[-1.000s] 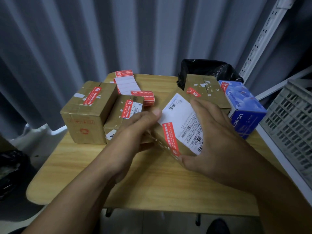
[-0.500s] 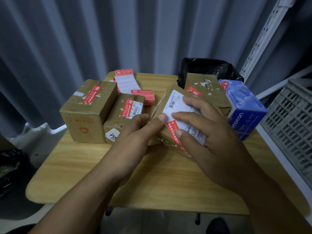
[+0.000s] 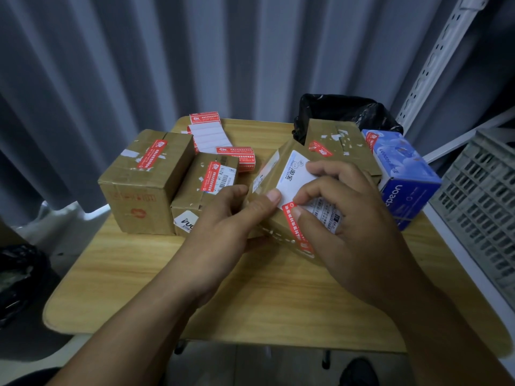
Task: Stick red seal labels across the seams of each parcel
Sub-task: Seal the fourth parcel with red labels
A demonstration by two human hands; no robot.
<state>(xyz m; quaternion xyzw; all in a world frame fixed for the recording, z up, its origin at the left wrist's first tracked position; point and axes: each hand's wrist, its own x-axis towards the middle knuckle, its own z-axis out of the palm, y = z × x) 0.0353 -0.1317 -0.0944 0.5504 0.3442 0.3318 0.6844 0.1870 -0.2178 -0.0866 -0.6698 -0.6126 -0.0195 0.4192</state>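
I hold a tilted cardboard parcel (image 3: 269, 176) above the middle of the table. It bears a white shipping label (image 3: 292, 176) and a red seal label (image 3: 299, 235) running down over its near edge. My left hand (image 3: 223, 232) grips the parcel's left side, thumb on its top face. My right hand (image 3: 342, 218) lies on top, its thumb and fingertips pressing the seal label's upper end and the white label. Strips of red seal labels (image 3: 237, 158) on white backing lie at the back of the table.
On the wooden table (image 3: 139, 288) stand a large box (image 3: 145, 190) and a small box (image 3: 195, 196) on the left, a flat box (image 3: 337, 140) and a blue box (image 3: 404, 176) on the right, each bearing a red seal. A black bag (image 3: 342, 112) sits behind, a grey crate (image 3: 479, 196) to the right.
My right hand has moved from the parcel's lower right edge up onto its top, fingertips now on the red seal label. My left hand keeps its grip.
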